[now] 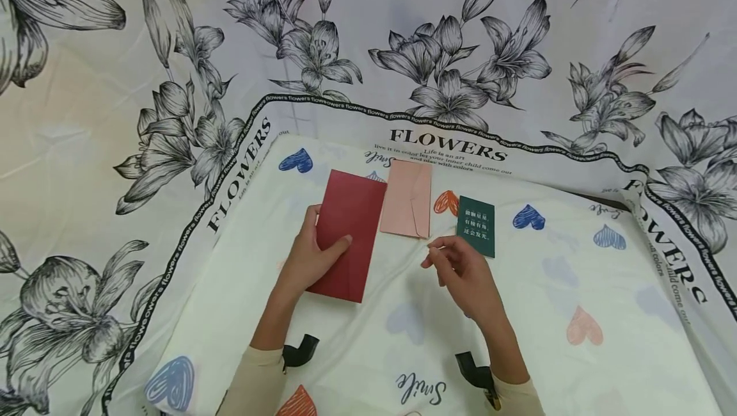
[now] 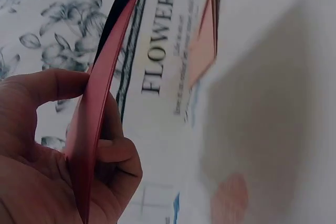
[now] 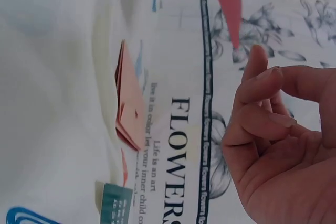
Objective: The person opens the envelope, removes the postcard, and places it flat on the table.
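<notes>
A dark red envelope [image 1: 358, 230] is gripped in my left hand [image 1: 311, 256], its thumb lying across the front and the fingers behind. Seen edge-on in the left wrist view, the red envelope [image 2: 97, 108] stands tilted between thumb and curled fingers. My right hand [image 1: 463, 275] hovers over the cloth with fingers loosely bent and nothing in them; the right wrist view shows the same hand [image 3: 278, 135] with thumb and index fingertip close together. Nearest to it lies a dark green card [image 1: 476, 227] with white characters. A pink envelope [image 1: 405, 198] lies between the two hands, farther back.
A white cloth [image 1: 553, 313] printed with hearts and "Smile" covers the table. Behind it, a floral cloth [image 1: 345, 0] with a black lettered border [image 1: 380, 112] rises around the sides. Black wrist mounts [image 1: 302, 351] sit at both wrists.
</notes>
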`<state>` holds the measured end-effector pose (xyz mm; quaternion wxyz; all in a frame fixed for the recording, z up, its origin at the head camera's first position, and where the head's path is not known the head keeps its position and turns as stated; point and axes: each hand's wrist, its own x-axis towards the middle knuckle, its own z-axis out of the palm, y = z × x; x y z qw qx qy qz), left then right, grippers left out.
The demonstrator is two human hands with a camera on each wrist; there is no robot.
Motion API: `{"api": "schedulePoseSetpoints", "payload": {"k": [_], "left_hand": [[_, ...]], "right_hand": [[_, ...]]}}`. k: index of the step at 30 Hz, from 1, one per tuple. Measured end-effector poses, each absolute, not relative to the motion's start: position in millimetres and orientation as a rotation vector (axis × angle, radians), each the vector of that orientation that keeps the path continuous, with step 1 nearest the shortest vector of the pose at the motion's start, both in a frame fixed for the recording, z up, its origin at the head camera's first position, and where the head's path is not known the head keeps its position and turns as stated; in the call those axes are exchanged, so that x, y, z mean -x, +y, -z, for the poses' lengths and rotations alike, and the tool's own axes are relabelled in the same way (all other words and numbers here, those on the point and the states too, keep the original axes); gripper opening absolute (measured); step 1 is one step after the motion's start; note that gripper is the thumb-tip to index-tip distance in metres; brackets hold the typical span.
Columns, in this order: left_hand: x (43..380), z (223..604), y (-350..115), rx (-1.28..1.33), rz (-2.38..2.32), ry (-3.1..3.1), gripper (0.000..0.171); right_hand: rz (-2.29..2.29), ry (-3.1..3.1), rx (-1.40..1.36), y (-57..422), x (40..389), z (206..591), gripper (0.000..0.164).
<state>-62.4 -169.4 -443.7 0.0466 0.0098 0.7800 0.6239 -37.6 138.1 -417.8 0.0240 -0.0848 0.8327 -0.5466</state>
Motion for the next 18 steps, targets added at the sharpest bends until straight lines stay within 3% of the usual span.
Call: {"api": "schedulePoseSetpoints", "payload": {"k": [7,18], "left_hand": [[73,451,-202,0.108,-1.544,2.609,0.075],[83,464,-217,0.13,-1.191,2.742,0.079]], "right_hand": [[1.656,2.584,0.215,150,38,417,0.027],[1.635,2.551,0.193,154,38,418,0.025]]}}
